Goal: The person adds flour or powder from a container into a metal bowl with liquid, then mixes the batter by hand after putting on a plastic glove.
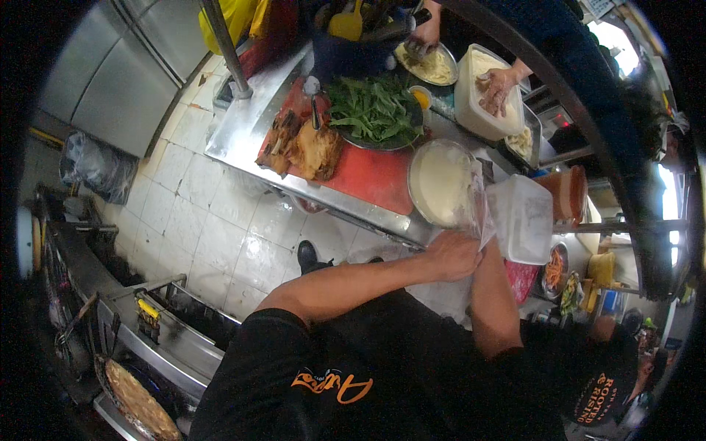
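Observation:
My left hand (pixel 456 257) has its fingers closed at the lower end of a clear plastic bag or film (pixel 482 218). It crosses over my right wrist, and my right hand is mostly hidden there, so its grip cannot be made out. The plastic rises against the rim of a round bowl of pale, creamy or powdery food (pixel 443 179). This bowl sits by the counter edge, at the right end of a red cutting board (pixel 369 176). Browned pieces of food (pixel 317 150) lie on the board, and a plate of green leaves (pixel 375 113) stands behind.
Across the counter, a co-worker's hands touch a bowl of pale food (pixel 433 66) and a white tub of flour-like powder (pixel 481 105). A translucent plastic container (pixel 521 218) stands to the right. A metal post (pixel 226 49) rises at the counter's left. A filled pan (pixel 135 397) sits lower left.

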Demonstrator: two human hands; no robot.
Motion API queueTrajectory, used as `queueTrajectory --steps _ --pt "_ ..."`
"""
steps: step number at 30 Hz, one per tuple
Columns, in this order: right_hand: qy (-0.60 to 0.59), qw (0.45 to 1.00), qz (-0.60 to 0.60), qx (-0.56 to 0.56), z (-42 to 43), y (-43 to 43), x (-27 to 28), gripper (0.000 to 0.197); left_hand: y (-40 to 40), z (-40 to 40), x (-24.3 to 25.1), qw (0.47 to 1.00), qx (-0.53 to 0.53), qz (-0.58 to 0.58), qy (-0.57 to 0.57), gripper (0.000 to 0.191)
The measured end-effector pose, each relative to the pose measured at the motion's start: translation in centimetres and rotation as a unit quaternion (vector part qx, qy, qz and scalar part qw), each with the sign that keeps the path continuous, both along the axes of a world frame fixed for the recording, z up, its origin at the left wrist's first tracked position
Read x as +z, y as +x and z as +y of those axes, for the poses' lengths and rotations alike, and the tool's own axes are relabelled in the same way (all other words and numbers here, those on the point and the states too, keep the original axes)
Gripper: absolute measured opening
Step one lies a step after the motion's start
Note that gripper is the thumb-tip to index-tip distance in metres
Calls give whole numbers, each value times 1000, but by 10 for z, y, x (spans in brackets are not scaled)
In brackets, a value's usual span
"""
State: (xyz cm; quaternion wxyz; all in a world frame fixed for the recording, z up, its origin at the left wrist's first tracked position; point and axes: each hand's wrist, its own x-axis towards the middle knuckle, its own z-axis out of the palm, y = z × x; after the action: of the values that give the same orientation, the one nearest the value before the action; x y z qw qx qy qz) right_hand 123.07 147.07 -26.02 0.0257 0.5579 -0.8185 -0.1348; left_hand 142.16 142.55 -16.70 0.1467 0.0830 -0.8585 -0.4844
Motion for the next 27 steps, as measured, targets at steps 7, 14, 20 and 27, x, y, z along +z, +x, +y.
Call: queueTrajectory --steps 7,14,20,27 --pt "323 931 120 120 -33 14 22 58 21 -21 -23 999 33 -12 -5 30" --pt "105 948 -301 20 -51 64 38 48 16 -79 -93 947 282 -144 50 61" --pt "132 973 -171 76 -26 12 -23 50 5 -83 -86 927 284 -71 236 61" --pt "46 980 -96 166 14 -35 -52 49 -5 -87 -104 908 245 -4 340 64"
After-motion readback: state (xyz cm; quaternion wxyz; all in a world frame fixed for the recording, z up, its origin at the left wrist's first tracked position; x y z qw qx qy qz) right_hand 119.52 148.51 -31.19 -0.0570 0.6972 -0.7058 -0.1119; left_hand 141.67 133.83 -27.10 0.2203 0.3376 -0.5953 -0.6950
